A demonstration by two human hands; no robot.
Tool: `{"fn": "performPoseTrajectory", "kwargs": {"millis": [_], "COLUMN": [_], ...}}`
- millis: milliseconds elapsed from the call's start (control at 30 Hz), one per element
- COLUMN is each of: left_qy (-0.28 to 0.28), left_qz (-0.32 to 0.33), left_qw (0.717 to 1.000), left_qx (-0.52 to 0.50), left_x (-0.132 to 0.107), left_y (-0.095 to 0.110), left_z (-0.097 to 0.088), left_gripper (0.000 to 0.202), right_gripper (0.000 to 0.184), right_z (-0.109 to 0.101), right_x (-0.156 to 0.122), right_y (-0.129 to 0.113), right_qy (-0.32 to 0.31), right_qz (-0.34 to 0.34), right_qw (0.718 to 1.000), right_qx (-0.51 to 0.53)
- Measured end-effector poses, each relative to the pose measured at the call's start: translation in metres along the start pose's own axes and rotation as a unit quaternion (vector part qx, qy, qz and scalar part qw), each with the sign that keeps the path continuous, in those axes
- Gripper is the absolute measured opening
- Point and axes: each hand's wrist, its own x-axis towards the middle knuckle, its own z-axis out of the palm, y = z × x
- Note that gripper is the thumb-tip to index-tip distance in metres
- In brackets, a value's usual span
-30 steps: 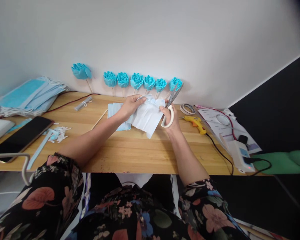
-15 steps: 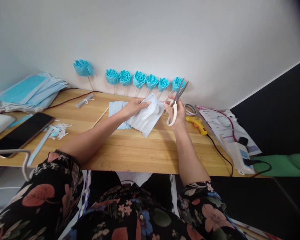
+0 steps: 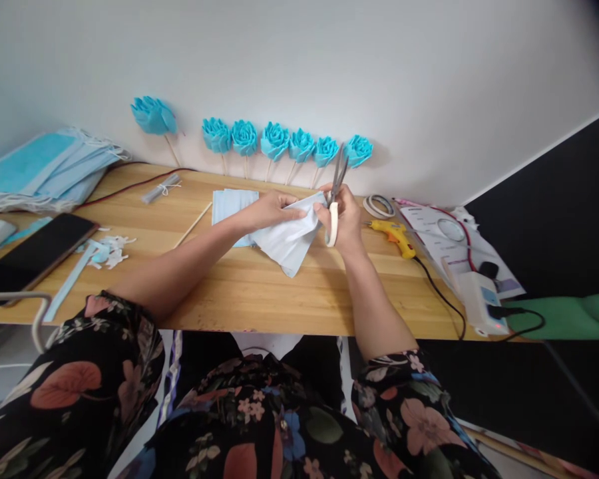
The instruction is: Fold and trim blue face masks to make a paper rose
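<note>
My left hand point(image 3: 275, 211) pinches a pale white-blue sheet of mask fabric point(image 3: 290, 247) near its upper edge. A pair of scissors point(image 3: 333, 225) with cream handles is in my right hand point(image 3: 347, 216), blades pointing up and away from me. The right thumb and fingertips also touch the upper right corner of the fabric. Under and behind my left hand lies a small stack of light blue fabric pieces point(image 3: 234, 203). Behind both hands, several blue fabric roses point(image 3: 274, 141) on thin sticks lean against the wall.
Left on the wooden table point(image 3: 259, 303) are a stack of masks point(image 3: 40, 169), a phone point(image 3: 34, 256), cut scraps point(image 3: 107, 251), a bundle of clear sticks point(image 3: 160, 189) and a wooden stick point(image 3: 194, 225). Right are a tape roll point(image 3: 379, 206), yellow glue gun point(image 3: 393, 237) and power strip point(image 3: 482, 306).
My right hand has moved left to the fabric's corner, and the scissors have turned more upright. The fabric's upper edge is now stretched between both hands. The view has shifted slightly.
</note>
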Motion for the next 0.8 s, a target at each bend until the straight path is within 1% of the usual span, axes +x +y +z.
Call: {"fn": "performPoseTrajectory", "kwargs": {"millis": [100, 233, 300, 400, 467, 600, 667, 800], "left_qy": [-0.052, -0.087, -0.109, -0.142, -0.151, -0.151, -0.159, -0.168], "left_qz": [-0.009, -0.02, -0.014, 0.016, 0.024, -0.02, -0.038, -0.046], "left_qw": [0.996, 0.981, 0.975, 0.976, 0.977, 0.975, 0.973, 0.976], "left_qx": [0.066, 0.173, 0.194, 0.167, 0.146, 0.16, 0.163, 0.133], "left_x": [0.0, 0.005, 0.008, 0.009, 0.009, 0.007, 0.006, 0.003], "left_y": [0.0, -0.009, -0.015, -0.02, -0.021, -0.02, -0.019, -0.012], "left_z": [-0.012, -0.032, -0.039, -0.044, -0.045, -0.046, -0.048, -0.052], "left_gripper": [0.036, 0.032, 0.032, 0.035, 0.037, 0.034, 0.032, 0.03], "right_gripper": [0.036, 0.034, 0.032, 0.031, 0.033, 0.039, 0.038, 0.034], "right_z": [-0.006, -0.015, -0.017, -0.018, -0.018, -0.016, -0.015, -0.015], "right_x": [0.005, 0.011, 0.013, 0.014, 0.014, 0.015, 0.015, 0.015], "right_y": [0.008, 0.021, 0.025, 0.028, 0.029, 0.028, 0.028, 0.028], "right_qy": [0.025, 0.05, 0.062, 0.081, 0.086, 0.078, 0.078, 0.091], "right_qz": [-0.024, -0.049, -0.049, -0.042, -0.035, -0.017, -0.019, -0.029], "right_qw": [0.999, 0.996, 0.996, 0.995, 0.996, 0.997, 0.996, 0.995], "right_qx": [-0.023, -0.046, -0.047, -0.033, -0.018, 0.015, 0.024, 0.028]}}
